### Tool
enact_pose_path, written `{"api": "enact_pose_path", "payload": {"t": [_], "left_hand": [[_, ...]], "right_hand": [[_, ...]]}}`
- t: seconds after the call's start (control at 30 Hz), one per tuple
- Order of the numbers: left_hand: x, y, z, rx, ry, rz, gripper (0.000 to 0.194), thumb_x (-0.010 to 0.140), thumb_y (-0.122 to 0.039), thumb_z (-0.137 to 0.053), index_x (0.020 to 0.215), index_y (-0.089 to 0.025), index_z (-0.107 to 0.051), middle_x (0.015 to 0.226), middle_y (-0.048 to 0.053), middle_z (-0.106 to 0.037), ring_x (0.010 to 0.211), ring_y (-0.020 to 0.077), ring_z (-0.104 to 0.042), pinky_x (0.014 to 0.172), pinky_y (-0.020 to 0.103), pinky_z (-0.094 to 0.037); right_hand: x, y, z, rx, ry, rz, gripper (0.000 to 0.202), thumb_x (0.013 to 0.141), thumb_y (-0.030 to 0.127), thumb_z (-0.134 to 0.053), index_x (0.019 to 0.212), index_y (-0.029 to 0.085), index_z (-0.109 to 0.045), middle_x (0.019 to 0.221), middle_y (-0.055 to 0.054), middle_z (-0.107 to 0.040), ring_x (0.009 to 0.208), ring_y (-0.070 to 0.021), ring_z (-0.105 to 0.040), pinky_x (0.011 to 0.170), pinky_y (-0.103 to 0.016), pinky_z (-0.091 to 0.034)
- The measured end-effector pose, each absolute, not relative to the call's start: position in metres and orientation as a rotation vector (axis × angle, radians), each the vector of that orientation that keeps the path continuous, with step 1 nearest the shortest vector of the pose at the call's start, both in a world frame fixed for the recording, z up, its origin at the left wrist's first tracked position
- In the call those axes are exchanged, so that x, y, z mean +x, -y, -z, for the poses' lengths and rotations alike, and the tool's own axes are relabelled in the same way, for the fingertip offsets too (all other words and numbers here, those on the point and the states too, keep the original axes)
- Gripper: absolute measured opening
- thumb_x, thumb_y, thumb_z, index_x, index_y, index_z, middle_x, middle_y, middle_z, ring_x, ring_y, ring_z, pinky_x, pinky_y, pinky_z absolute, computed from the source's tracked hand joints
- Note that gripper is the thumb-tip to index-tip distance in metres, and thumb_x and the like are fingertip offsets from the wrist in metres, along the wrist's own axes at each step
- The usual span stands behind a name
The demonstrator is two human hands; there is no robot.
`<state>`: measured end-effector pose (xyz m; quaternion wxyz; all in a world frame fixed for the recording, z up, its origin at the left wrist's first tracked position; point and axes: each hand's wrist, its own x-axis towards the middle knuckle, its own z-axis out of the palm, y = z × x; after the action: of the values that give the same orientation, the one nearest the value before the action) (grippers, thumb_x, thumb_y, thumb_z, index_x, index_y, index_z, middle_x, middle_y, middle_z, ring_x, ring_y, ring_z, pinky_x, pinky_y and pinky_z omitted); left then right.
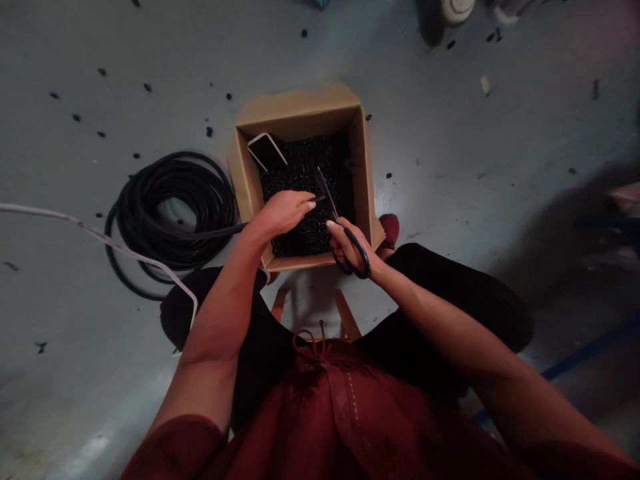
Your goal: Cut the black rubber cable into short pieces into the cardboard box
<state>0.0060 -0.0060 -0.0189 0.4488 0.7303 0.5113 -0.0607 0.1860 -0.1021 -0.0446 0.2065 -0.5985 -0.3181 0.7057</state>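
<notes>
Over a cardboard box (300, 110), my left hand (287, 212) is closed on a black ribbed hose (215, 233), whose end sticks out past the fingertips. That hose runs back to a large black coil (123, 220) on the floor at the left. My right hand (347, 243) grips black-handled scissors (361, 257) by the loops, with the blades pointing up and away, just right of the hose end. Inside the box lies a mass of small black pieces (300, 237). A dark flat object with a light edge (269, 153) leans in the box's far left corner.
Small black bits (147, 87) are scattered over the grey floor (165, 40). A white cord (120, 248) crosses from the left to my knee. Wooden stool legs (346, 313) show below the box. A pale container (456, 10) stands at the top right.
</notes>
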Motion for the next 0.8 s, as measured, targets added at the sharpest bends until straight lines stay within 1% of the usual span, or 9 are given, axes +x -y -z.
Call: {"api": "enact_pose_path", "payload": {"t": [0.17, 0.3, 0.37, 0.43, 0.57, 0.7, 0.8], "left_hand": [[0.006, 0.0062, 0.021, 1.81, -1.284, 0.206, 0.036, 0.094, -0.026, -0.041, 0.11, -0.015, -0.071, 0.095, 0.008, -0.073, 0.09, 0.0199, -0.065, 0.083, 0.03, -0.048], [0.0031, 0.0044, 0.0196, 1.772, -1.368, 0.15, 0.04, 0.092, -0.022, -0.044, 0.126, -0.015, -0.064, 0.115, 0.01, -0.072, 0.106, 0.0224, -0.064, 0.095, 0.033, -0.047], [0.0018, 0.0038, 0.0191, 1.728, -1.427, 0.108, 0.044, 0.09, -0.02, -0.047, 0.133, -0.015, -0.059, 0.123, 0.012, -0.069, 0.111, 0.0226, -0.062, 0.098, 0.034, -0.046], [0.0011, 0.0036, 0.0188, 1.677, -1.468, 0.088, 0.044, 0.09, -0.019, -0.049, 0.132, -0.014, -0.059, 0.122, 0.013, -0.069, 0.108, 0.0221, -0.063, 0.096, 0.034, -0.047], [-0.0005, 0.003, 0.0176, 1.648, -1.468, 0.09, 0.035, 0.091, -0.018, -0.048, 0.122, -0.013, -0.064, 0.11, 0.012, -0.072, 0.094, 0.0199, -0.065, 0.088, 0.033, -0.049], [-0.0022, 0.0023, 0.016, 1.681, -1.435, 0.042, 0.036, 0.091, -0.018, -0.047, 0.123, -0.014, -0.065, 0.11, 0.01, -0.072, 0.093, 0.0187, -0.065, 0.089, 0.032, -0.049], [-0.0021, 0.0023, 0.0154, 1.7, -1.421, 0.036, 0.038, 0.091, -0.018, -0.048, 0.125, -0.014, -0.065, 0.111, 0.01, -0.072, 0.095, 0.0191, -0.065, 0.091, 0.033, -0.048]], "right_hand": [[0.1855, 0.0997, 0.0444, -1.734, 0.846, -1.936, 0.046, 0.085, 0.068, -0.06, 0.086, 0.024, -0.046, 0.062, 0.007, -0.046, 0.044, -0.0076, -0.041, 0.038, -0.02, -0.035], [0.1857, 0.0972, 0.044, -1.742, 0.802, -1.961, 0.045, 0.088, 0.069, -0.056, 0.09, 0.024, -0.049, 0.06, 0.005, -0.051, 0.042, -0.0094, -0.045, 0.037, -0.021, -0.038], [0.1859, 0.0968, 0.0434, -1.736, 0.822, -1.966, 0.046, 0.089, 0.069, -0.052, 0.092, 0.024, -0.051, 0.061, 0.003, -0.055, 0.043, -0.0104, -0.047, 0.037, -0.022, -0.039], [0.1863, 0.0967, 0.0435, -1.725, 0.861, -1.959, 0.046, 0.09, 0.069, -0.051, 0.093, 0.024, -0.052, 0.065, 0.002, -0.059, 0.046, -0.0112, -0.05, 0.04, -0.023, -0.041], [0.1875, 0.0963, 0.048, -1.706, 0.998, -1.904, 0.042, 0.09, 0.065, -0.055, 0.094, 0.023, -0.053, 0.076, 0.0, -0.063, 0.061, -0.0117, -0.058, 0.052, -0.022, -0.047], [0.1879, 0.0964, 0.0511, -1.72, 1.084, -1.876, 0.038, 0.091, 0.059, -0.056, 0.102, 0.022, -0.054, 0.081, -0.001, -0.064, 0.069, -0.0125, -0.06, 0.06, -0.023, -0.049], [0.1874, 0.0968, 0.0484, -1.687, 1.129, -1.881, 0.037, 0.093, 0.055, -0.056, 0.107, 0.021, -0.055, 0.084, -0.002, -0.065, 0.072, -0.0136, -0.06, 0.063, -0.025, -0.05]]}}
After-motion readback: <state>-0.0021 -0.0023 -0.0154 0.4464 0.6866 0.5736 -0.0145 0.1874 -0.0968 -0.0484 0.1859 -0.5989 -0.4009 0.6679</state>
